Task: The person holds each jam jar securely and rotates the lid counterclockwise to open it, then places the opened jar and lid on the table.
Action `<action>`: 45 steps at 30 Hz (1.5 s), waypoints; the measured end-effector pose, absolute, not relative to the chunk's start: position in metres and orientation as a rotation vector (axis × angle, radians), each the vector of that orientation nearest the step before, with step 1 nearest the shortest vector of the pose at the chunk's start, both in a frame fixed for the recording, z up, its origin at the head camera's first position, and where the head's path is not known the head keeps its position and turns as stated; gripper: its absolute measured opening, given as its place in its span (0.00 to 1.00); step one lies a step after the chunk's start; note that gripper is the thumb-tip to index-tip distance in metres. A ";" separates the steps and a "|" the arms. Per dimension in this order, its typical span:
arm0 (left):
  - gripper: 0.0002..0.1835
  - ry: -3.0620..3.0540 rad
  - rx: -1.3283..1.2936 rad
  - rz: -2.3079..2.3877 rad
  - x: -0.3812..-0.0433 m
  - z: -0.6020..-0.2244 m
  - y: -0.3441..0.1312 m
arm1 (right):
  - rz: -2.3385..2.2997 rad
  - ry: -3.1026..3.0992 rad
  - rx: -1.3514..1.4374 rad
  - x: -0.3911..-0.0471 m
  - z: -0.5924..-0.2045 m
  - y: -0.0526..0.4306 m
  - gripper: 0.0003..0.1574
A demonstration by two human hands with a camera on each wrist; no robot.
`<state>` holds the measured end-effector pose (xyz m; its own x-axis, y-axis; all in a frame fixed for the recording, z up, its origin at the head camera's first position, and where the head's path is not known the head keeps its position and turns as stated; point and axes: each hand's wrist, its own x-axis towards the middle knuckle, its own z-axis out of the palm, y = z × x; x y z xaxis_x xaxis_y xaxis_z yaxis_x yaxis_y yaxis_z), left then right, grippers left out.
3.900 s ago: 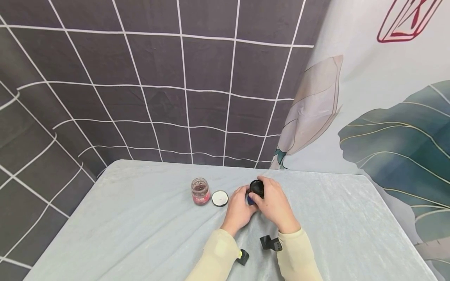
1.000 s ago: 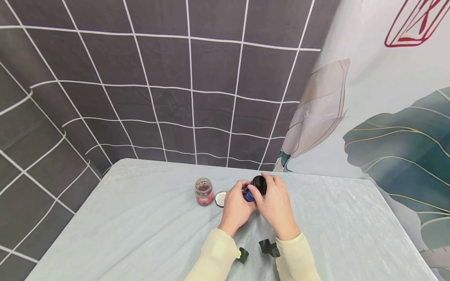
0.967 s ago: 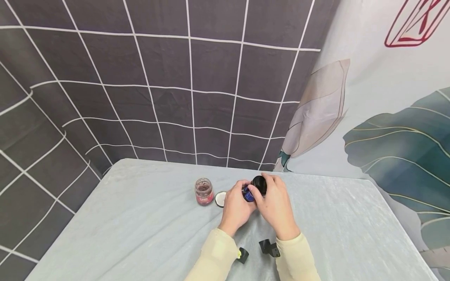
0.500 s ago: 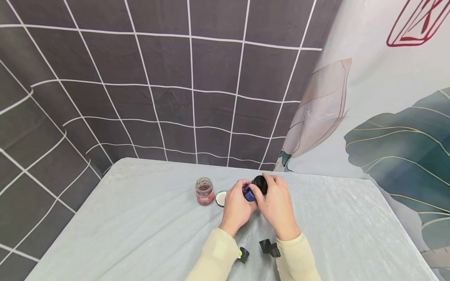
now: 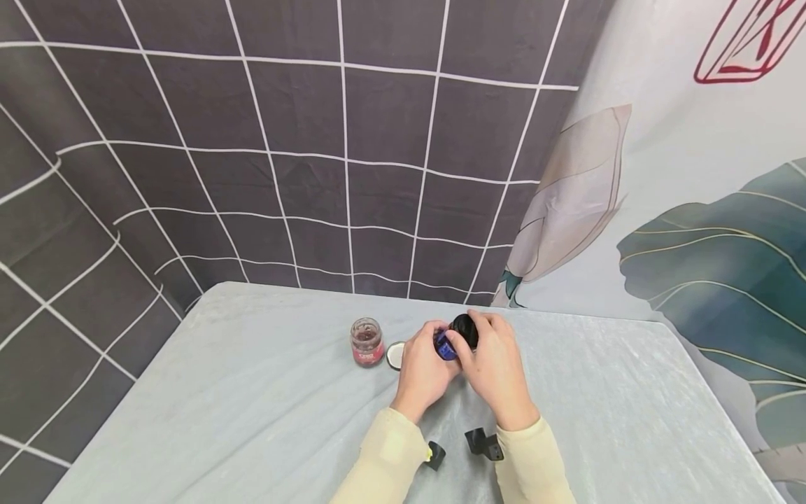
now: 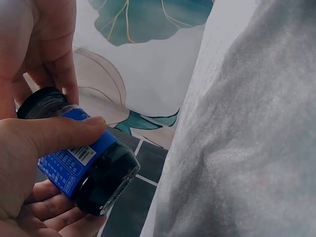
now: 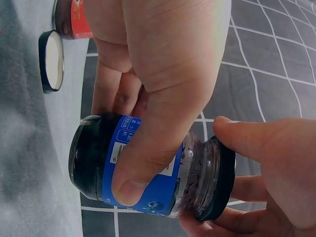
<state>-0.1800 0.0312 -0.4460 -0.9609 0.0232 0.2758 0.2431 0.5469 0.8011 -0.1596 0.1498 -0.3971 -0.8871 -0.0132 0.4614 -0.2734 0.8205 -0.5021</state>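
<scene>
Pale grey creased cloth [image 5: 239, 392] covers the table [image 5: 630, 392]; behind hang 2 backdrops, a dark grey fabric with white grid lines [image 5: 302, 112] and, at right, a white leaf-printed fabric [image 5: 680, 133]. Near the table's far edge, the left hand [image 5: 425, 371] grips a clear glass jar with a blue label [image 6: 98, 155], the right hand [image 5: 495, 367] its round black lid [image 7: 223, 182]. To their left stands an open red-labelled glass jar [image 5: 367, 343], a round dark-rimmed lid [image 5: 394, 355] lying beside it, white side up.
</scene>
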 end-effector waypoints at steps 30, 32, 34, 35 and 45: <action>0.26 -2.541 -0.242 -1.373 -0.180 -0.447 0.029 | 0.819 -2.576 0.241 -0.161 -0.397 0.152 0.32; 0.27 -2.544 -0.238 -1.375 -0.180 -0.447 0.029 | 0.818 -2.580 0.245 -0.161 -0.397 0.152 0.32; 0.27 -2.546 -0.236 -1.381 -0.180 -0.447 0.029 | 0.817 -2.583 0.248 -0.161 -0.397 0.152 0.32; 0.27 -2.547 -0.234 -1.382 -0.180 -0.447 0.029 | 0.817 -2.584 0.249 -0.161 -0.396 0.152 0.32; 0.27 -2.544 -0.237 -1.384 -0.180 -0.446 0.029 | 0.809 -2.580 0.268 -0.160 -0.395 0.153 0.31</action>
<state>-0.1800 0.0288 -0.4459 -0.9592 0.0299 0.2811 0.2522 0.5396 0.8032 -0.1602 0.1530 -0.3953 -0.8926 -0.0566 0.4472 -0.3017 0.8120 -0.4995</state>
